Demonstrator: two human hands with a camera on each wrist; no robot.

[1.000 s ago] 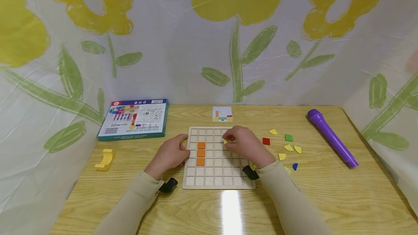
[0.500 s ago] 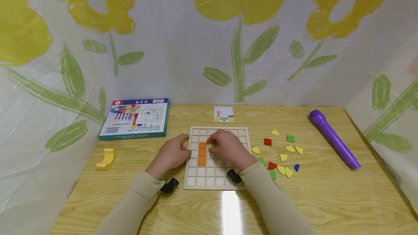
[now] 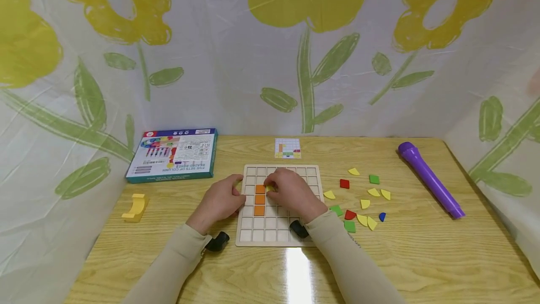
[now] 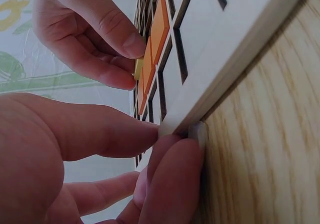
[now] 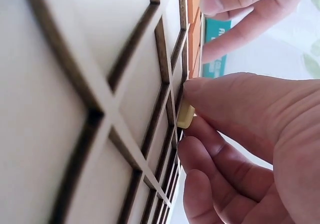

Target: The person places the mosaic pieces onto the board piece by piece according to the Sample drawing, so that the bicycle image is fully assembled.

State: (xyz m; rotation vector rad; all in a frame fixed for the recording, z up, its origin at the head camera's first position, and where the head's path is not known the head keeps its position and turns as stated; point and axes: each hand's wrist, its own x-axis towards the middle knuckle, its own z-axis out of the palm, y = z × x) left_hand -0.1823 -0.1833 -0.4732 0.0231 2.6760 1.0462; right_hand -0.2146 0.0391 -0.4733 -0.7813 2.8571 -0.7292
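Observation:
A wooden grid board (image 3: 271, 235) lies on the table, with three orange square tiles (image 3: 259, 199) in one column near its left side. My right hand (image 3: 294, 193) pinches a small yellow tile (image 5: 186, 115) between thumb and fingers, at the cell just right of the top orange tile. Most of that tile is hidden by the fingers in the head view. At the board's left edge, my left hand (image 3: 220, 197) holds the rim, thumb on top and fingertips against the side in the left wrist view.
Loose yellow, green, red and blue tiles (image 3: 364, 204) lie right of the board. Behind it is a small pattern card (image 3: 288, 148). A flat box (image 3: 172, 156) and a yellow curved block (image 3: 136, 208) sit left; a purple microphone-shaped stick (image 3: 430, 179) lies far right.
My right hand has moved left across the board with the yellow tile, up to the top orange tile. The left hand stays at the left edge.

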